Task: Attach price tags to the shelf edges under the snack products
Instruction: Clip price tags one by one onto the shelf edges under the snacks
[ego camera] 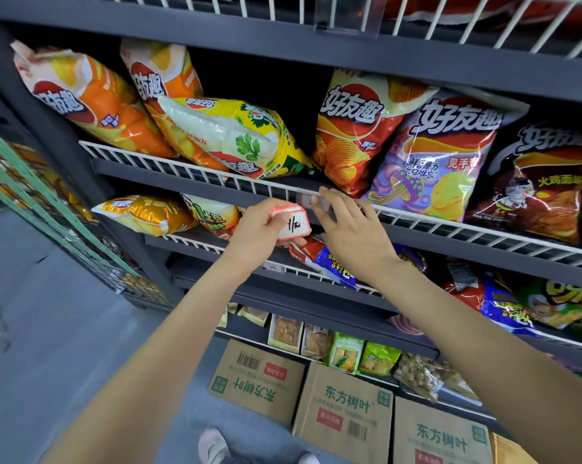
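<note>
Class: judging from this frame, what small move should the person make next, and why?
Probably press the clear plastic tag holder down onto the white wire shelf rail: the right hand has its fingers on it, while the left hand grips a stack of red-bordered white price tags.

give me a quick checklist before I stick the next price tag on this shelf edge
1. Tags in hand: left hand holds the tag stack, top one written. Ok.
2. Right hand at the rail, fingertips on the clear holder. Ok.
3. Holder seated on the rail: blurred. Cannot tell.
4. Bag above the spot: red chip bag stands there. Ok.
5. Tag price matches that bag: cannot tell.
</note>
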A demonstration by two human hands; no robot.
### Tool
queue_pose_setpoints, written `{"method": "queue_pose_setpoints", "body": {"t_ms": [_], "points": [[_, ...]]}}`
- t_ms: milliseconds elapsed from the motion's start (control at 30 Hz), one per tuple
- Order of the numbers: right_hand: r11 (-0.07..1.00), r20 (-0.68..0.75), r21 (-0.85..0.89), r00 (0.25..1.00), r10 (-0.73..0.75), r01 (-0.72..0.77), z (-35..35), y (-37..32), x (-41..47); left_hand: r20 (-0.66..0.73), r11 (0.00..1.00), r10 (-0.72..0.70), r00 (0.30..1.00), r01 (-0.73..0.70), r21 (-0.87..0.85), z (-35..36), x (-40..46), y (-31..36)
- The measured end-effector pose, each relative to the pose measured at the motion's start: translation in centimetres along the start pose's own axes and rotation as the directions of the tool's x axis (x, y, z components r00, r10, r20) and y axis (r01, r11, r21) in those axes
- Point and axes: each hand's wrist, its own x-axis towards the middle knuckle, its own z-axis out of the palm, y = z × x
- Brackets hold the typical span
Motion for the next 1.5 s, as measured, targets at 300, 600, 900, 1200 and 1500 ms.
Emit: {"method": "queue_pose_setpoints", "body": {"t_ms": [300,600,900,1200,1500], "points": [[0.268,0.289,0.876,0.880,0.376,-0.402,-6.8,-1.3,-0.3,0.038,0.961,0.167,0.985,-0.172,0.217,0.9,-1.2,2.1],[0.229,0.305,0.810,0.722,0.621,-0.540,-9.3,2.1,-5.8,0.247,0.965,0.183,0.951,-0.222,0.140,6.3,-2.8,5.7],[0.265,0.265,0.782,0.685,0.679,-0.564,-12.2,12.0,-17.5,0.393,0.969,0.202,0.897,-0.241,0.054,18.7,-4.8,10.7],[0.280,0.262,0.779,0.697,0.667,-0.561,-14.0,25.1,-29.5,0.359,0.936,0.285,0.889,-0.339,0.097,35.6,-8.3,15.7],[0.241,0.248,0.783,0.643,0.724,-0.573,-15.8,32.2,-37.3,0.415,0.898,0.328,0.849,-0.416,0.141,45.1,-10.0,19.2]]}}
